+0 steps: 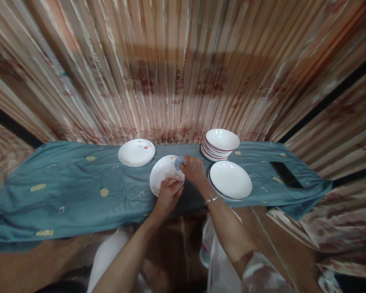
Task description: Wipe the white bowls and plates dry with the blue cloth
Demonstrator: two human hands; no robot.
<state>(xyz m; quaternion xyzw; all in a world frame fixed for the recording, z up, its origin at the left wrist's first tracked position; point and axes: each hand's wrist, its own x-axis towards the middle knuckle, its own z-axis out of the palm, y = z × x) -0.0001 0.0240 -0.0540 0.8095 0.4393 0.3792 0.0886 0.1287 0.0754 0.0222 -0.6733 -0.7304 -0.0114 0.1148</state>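
A white plate (160, 173) with small floral marks near its rim is in front of me, at the near edge of the cloth-covered table. My left hand (170, 189) grips its lower right side, with the fingers over the white surface. Bunched in my right hand (194, 167) is a light blue cloth (179, 162), pressed against the plate's upper right part. The fingers curl around the cloth and hide some of it. Whether the plate lies flat or is slightly raised, I cannot tell.
Flower-patterned plates (136, 152) lie stacked at the back left. White bowls with red rims (222, 140) form a stack at the back right, and more white plates (231, 180) lie before it. A black phone (286, 175) rests on the teal tablecloth (88, 179). Curtains (171, 73) hang behind.
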